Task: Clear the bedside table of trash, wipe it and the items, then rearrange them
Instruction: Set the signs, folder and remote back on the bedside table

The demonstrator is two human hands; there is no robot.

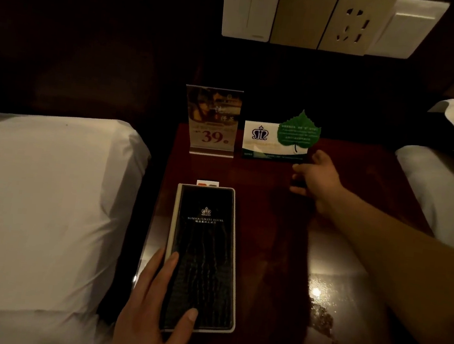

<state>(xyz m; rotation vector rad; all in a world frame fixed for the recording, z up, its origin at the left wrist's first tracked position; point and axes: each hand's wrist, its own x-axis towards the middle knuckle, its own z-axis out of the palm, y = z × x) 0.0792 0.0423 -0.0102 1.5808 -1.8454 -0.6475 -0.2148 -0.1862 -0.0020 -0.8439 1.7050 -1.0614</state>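
Note:
A black hotel folder (203, 257) lies flat on the left side of the dark red bedside table (275, 234). My left hand (152, 307) rests on its near left corner, thumb and a finger on the cover. At the back stand a clear acrylic price sign (213, 122) and a white card with a green leaf (279, 141). My right hand (317, 176) reaches in just right of the leaf card, fingers curled around something small and dark that I cannot make out. A small white card (207, 183) pokes out behind the folder's far edge.
White pillows and bedding lie on the left bed (41, 201) and the right bed (446, 174). A wall panel with switches and a socket (331, 19) hangs above the table. Light glare and smears mark the table's near right (318, 304).

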